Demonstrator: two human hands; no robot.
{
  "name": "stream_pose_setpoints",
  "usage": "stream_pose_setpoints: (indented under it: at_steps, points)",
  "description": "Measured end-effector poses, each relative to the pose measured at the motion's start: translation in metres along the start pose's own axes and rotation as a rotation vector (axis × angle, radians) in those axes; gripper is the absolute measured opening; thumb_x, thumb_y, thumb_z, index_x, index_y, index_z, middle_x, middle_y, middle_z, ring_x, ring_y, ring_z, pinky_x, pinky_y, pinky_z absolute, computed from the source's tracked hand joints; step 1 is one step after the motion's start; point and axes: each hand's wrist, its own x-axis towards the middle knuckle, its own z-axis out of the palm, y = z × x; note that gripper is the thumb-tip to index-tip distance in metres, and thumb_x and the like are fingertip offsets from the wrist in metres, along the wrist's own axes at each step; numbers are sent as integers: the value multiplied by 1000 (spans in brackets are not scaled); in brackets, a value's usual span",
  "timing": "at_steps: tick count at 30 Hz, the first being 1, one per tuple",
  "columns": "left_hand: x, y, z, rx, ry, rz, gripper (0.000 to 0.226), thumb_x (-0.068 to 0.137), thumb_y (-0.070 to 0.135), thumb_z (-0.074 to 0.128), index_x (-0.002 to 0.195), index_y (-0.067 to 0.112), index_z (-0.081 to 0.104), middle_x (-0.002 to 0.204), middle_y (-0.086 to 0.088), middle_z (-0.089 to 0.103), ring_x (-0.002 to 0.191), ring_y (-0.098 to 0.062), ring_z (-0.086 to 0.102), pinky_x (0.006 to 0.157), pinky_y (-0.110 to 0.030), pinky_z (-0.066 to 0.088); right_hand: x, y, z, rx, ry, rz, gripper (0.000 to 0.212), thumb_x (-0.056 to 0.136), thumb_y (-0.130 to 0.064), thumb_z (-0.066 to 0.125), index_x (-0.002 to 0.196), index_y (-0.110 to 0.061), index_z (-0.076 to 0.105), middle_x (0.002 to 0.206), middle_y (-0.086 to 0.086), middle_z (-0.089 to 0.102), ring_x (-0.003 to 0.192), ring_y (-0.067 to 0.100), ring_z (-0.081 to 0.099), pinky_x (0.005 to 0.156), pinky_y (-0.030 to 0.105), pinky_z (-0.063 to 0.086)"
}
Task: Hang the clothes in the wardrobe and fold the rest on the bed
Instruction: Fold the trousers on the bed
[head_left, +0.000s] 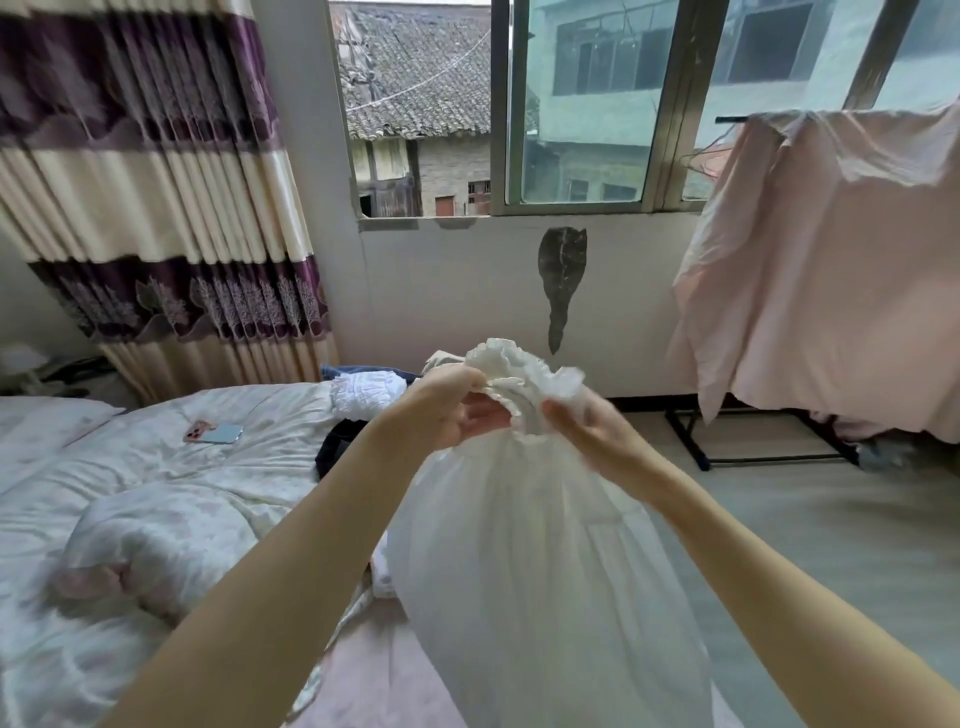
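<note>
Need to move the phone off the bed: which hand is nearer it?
Left. The left hand grips the white garment just right of the phone; the right hand is farther right.

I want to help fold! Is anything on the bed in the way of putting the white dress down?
Yes: a phone, a white garment and dark clothes lie on the bed beside the dress.

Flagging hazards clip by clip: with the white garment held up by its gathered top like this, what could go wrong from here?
1. Both hands, left and right, grip only the ruffled top of the white garment; the long body hangs low and may drag on the floor.
2. The phone lies loose on the bed; clothes laid down for folding could cover it or knock it off.
</note>
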Motion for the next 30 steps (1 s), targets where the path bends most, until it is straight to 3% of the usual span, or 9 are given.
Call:
stream_pose_setpoints:
  at_steps: [2,5,10,14,16,18,21,25,30]
  points:
    - [-6,4,7,-120,-73,-42,17,91,-2,36,96,-3,52,60,-15,67,52,-25,68,45,-33,56,-3,5,7,-26,-165,-24,64,77,-44,60,135,-26,41,129,-9,54,121,7,49,99,23,41]
    - [-10,1,12,-271,-187,-69,21,86,5,41,102,-4,51,71,-19,68,63,-31,69,58,-39,59,-5,13,10,-36,-145,100,98,63,-32,75,143,-27,19,137,-5,46,129,9,42,106,35,39]
    - [-6,0,4,-141,-322,-25,31,76,4,51,107,6,56,92,-16,65,90,-34,68,80,-44,56,-5,11,-15,83,191,39,49,78,17,44,123,-1,51,121,17,60,104,18,58,91,34,46]
    - [-1,-4,-18,626,-182,263,65,64,36,73,125,37,50,117,-3,53,106,-12,57,89,-25,47,-7,9,-46,330,244,143,35,77,17,45,102,4,65,94,17,66,85,27,61,77,38,49]
    - [2,-13,-17,600,-311,293,72,67,30,76,129,44,41,130,3,51,119,-10,51,99,-26,43,-2,3,-49,382,166,143,28,70,8,54,85,-7,73,80,8,70,71,19,65,64,29,53]
    - [10,-24,-12,426,-427,292,59,73,11,76,122,34,52,120,8,64,113,-10,59,88,-20,49,6,-1,-47,353,100,164,24,65,2,58,80,-9,72,75,4,70,67,15,65,60,25,54]
    - [28,-31,-11,461,-144,384,31,75,4,75,102,18,66,95,8,70,94,-11,63,79,-22,49,24,4,-38,103,95,181,23,71,8,61,87,-7,67,81,4,68,75,13,62,68,27,51]
    - [47,-20,-16,767,189,475,41,74,21,78,112,22,62,106,3,65,97,-13,57,79,-23,46,51,8,-25,-419,247,152,19,83,-8,62,102,-8,62,94,11,68,91,26,61,82,37,47]
    - [36,24,-22,839,445,775,45,75,34,75,111,12,58,106,-8,65,98,-29,58,74,-31,40,75,-31,-2,-420,482,29,28,91,-16,56,118,-9,54,103,12,65,95,29,58,78,34,43]
